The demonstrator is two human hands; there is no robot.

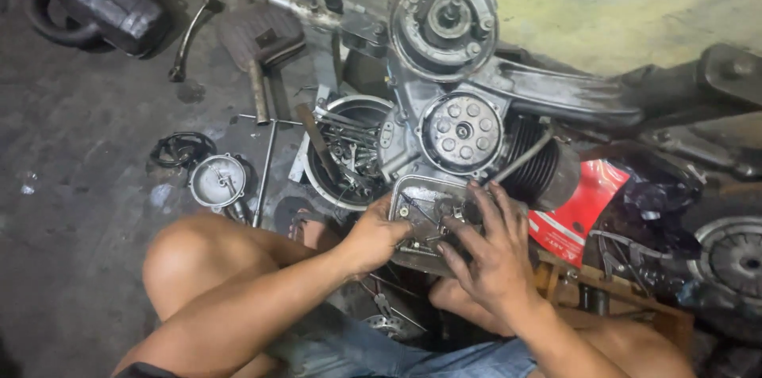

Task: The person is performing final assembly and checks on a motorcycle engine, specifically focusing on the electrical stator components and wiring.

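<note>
A grey scooter engine (468, 100) lies on the floor, its round flywheel end (444, 22) toward the wall and a finned cylinder (533, 157) on the right. At its near end sits an open rectangular metal housing (413, 195) with small parts inside. My left hand (373, 235) grips the housing's left edge. My right hand (492, 255) rests over its right side, fingers spread and reaching into the small parts. Whether the fingers pinch a part is hidden.
A round metal bowl (313, 175) full of bolts and tools stands left of the engine. A round metal cover (217, 181), a T-handled wrench (266, 163), a black rubber ring (181, 148) and exhaust pieces (103, 1) lie on the concrete floor. A red packet (583, 203) lies at right.
</note>
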